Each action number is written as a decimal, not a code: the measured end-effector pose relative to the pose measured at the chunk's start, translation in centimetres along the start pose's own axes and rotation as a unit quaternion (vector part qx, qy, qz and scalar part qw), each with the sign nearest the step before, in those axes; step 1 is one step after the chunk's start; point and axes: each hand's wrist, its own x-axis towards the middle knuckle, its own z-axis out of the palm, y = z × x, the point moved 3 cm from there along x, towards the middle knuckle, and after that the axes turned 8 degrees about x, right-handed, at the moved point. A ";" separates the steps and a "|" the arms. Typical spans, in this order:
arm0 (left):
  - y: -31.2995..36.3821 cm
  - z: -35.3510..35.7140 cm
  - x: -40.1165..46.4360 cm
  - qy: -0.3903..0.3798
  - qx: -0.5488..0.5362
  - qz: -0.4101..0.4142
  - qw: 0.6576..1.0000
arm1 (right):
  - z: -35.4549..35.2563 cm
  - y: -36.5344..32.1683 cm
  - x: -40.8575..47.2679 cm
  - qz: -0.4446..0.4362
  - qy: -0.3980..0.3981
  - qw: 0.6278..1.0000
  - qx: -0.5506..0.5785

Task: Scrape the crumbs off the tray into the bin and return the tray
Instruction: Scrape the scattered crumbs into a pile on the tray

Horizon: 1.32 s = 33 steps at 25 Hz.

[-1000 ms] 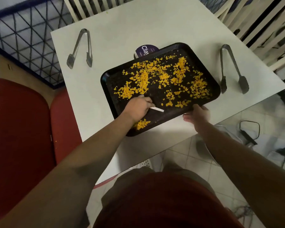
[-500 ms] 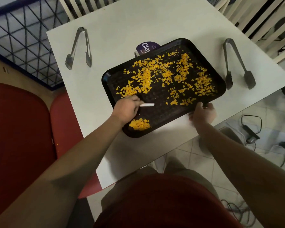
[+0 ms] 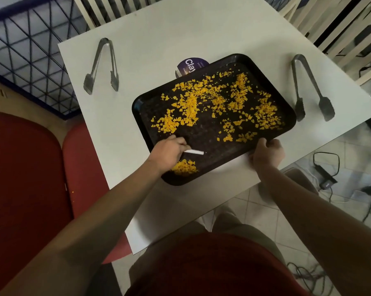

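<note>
A black rectangular tray (image 3: 210,165) lies at an angle on the white table (image 3: 180,35), strewn with yellow crumbs (image 3: 240,103). A small heap of crumbs (image 3: 183,167) sits in the tray's near-left corner. My left hand (image 3: 167,152) is over that corner, gripping a small white scraper (image 3: 194,152) whose tip points right above the bare strip of tray. My right hand (image 3: 266,153) clamps the tray's near edge at the table's border. No bin is clearly visible.
Two metal tongs lie on the table: one pair (image 3: 104,65) at the left, another (image 3: 310,88) at the right. A purple round lid (image 3: 189,65) pokes out from under the tray's far edge. Red chairs (image 3: 30,178) stand left; cables and a charger (image 3: 325,180) lie on the floor right.
My left hand drew back toward the tray's left side with the scraper, uncovering the small crumb heap. My right hand stayed on the tray's near edge.
</note>
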 end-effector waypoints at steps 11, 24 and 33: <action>-7.0 -2.9 -0.3 0.143 -0.184 -0.436 0.869 | 0.4 0.0 -0.3 -0.010 0.018 1.000 0.003; -4.5 -1.6 1.1 0.093 -0.177 -0.401 0.894 | 0.5 -0.1 -0.3 -0.025 0.018 0.999 -0.015; -6.8 -2.3 -0.7 0.128 -0.172 -0.444 0.870 | 0.4 0.0 -0.4 -0.033 0.027 0.999 -0.020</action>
